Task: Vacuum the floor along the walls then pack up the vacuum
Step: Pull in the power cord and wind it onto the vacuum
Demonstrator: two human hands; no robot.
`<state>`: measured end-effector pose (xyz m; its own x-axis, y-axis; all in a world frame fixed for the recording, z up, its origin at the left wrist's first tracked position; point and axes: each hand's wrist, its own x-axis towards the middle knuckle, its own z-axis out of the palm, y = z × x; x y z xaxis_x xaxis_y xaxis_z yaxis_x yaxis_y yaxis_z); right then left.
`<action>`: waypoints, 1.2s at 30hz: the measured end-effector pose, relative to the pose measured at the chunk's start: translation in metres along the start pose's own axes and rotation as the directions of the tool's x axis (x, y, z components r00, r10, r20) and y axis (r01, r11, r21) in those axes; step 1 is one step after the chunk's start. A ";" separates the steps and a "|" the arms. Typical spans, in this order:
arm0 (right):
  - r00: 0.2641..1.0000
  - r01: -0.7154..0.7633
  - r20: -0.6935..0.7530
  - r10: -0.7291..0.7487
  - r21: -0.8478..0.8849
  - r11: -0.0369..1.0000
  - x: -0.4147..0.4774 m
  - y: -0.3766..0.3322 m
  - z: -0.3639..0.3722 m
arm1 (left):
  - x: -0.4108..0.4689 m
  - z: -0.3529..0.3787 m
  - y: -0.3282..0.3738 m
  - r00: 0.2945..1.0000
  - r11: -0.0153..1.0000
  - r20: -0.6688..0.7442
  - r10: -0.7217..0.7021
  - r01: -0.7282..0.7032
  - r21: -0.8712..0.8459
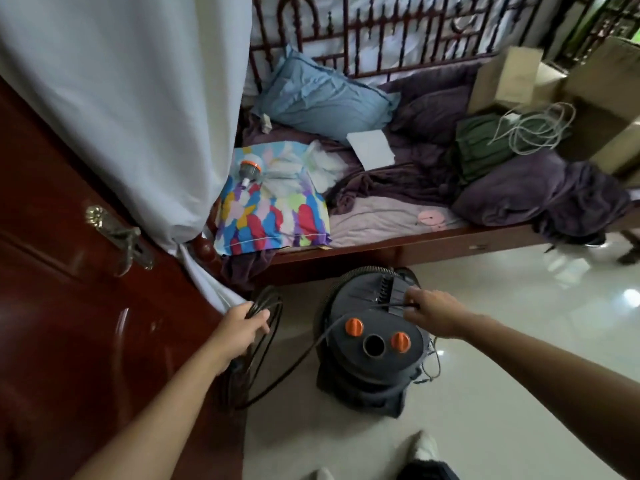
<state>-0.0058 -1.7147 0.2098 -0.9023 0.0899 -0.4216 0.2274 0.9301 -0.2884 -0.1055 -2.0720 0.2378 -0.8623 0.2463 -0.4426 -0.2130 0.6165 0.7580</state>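
My left hand (242, 327) grips the coiled power cord (272, 299), 9 o'clock of the vacuum canister (370, 362) | right hand (433, 313) pinches its loose run on top | risk: a hard tug tips it, loops slip and tangle

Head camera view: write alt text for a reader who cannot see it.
A person's left hand grips a coil of black cord while the right hand pinches the cord atop a dark canister vacuum with two orange knobs. It stands on pale tile beside a cluttered wooden bed.
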 end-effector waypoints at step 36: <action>0.817 -0.481 -0.048 0.574 0.492 0.726 -0.116 0.120 0.089 | 0.017 0.026 0.102 0.965 0.929 0.211 0.158 -0.073 -0.364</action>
<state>0.1590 -1.6450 0.1480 -0.6245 0.6248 -0.4687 0.7791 0.4564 -0.4298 -0.1297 -1.9858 0.2955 -0.7683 0.4932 -0.4079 -0.3020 0.2826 0.9105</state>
